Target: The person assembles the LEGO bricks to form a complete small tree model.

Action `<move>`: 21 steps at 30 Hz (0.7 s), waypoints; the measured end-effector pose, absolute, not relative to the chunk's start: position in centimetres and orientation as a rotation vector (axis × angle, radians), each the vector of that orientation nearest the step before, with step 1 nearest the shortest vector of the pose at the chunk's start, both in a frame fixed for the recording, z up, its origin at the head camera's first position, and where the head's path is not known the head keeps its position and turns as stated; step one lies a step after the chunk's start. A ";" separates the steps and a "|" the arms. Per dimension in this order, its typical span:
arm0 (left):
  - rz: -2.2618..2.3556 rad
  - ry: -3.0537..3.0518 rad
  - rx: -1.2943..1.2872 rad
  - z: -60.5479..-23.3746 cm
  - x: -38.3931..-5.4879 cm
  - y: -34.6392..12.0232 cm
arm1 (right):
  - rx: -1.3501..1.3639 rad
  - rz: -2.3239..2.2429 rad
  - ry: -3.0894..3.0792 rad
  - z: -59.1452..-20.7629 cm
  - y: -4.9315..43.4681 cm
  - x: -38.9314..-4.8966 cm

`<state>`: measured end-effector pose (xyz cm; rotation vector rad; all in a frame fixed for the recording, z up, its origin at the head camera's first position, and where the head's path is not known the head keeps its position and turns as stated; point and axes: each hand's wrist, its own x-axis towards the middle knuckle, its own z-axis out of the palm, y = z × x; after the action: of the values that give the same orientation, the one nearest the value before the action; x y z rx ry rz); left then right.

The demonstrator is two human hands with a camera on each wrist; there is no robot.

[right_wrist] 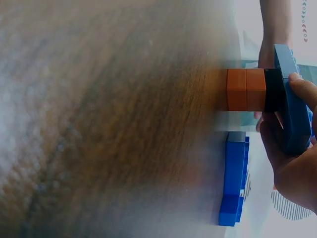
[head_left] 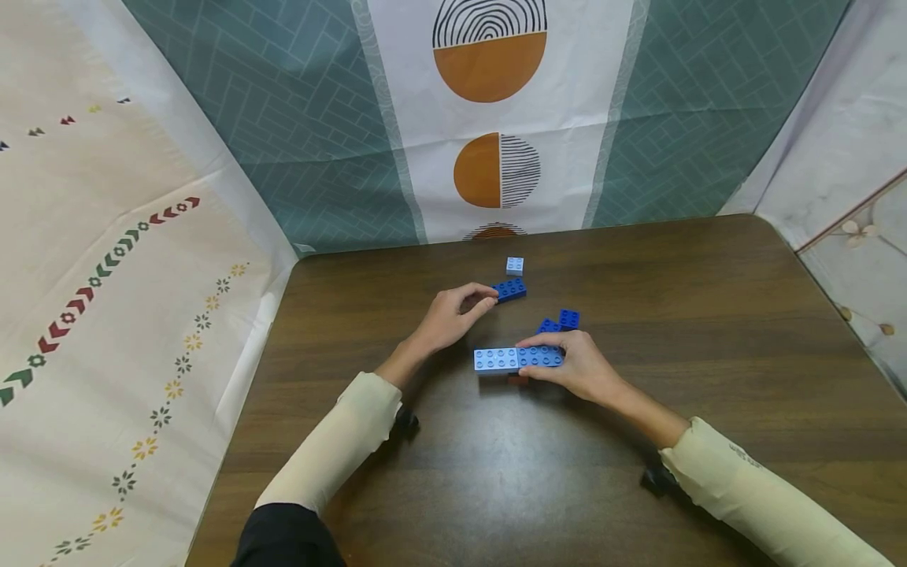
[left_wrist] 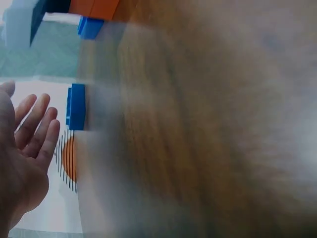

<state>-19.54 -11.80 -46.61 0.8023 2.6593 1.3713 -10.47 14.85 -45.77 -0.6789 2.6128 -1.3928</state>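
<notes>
My right hand (head_left: 584, 366) pinches a medium-blue toy building brick (head_left: 541, 356) between thumb and fingers. Beside it, end to end, sits a light-blue brick (head_left: 496, 360). In the right wrist view the pair tops a black brick (right_wrist: 273, 89) with orange bricks (right_wrist: 245, 89) stacked below. My left hand (head_left: 448, 316) reaches toward a dark-blue brick (head_left: 512, 290) on the table; the fingertips overlap its left end in the head view. Extended, loosely bent fingers (left_wrist: 37, 124) show beside that brick in the left wrist view.
A small pale-blue brick (head_left: 515, 266) lies on the wooden table (head_left: 708, 315) near its back edge. Two more dark-blue bricks, one square (head_left: 569, 318) and one partly covered (head_left: 549, 325), lie just behind my right hand. Patterned cloths (head_left: 319, 118) hang behind the table.
</notes>
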 end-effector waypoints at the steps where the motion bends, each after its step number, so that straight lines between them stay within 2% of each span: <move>1: 1.368 2.669 0.793 -46.7 -19.9 -11.7 | -0.679 -1.394 2.613 -45.8 14.9 -10.5; 12: 1.214 2.850 0.586 -48.0 -22.2 -10.2 | -0.682 -1.396 2.623 -45.9 14.9 -10.4; 21: 1.158 2.868 0.535 -48.8 -22.8 -9.3 | -0.681 -1.386 2.629 -45.9 14.9 -10.4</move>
<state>-22.80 -9.34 -48.83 0.5352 2.8682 1.1580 -10.44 14.88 -45.90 -0.6807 2.6291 -1.3857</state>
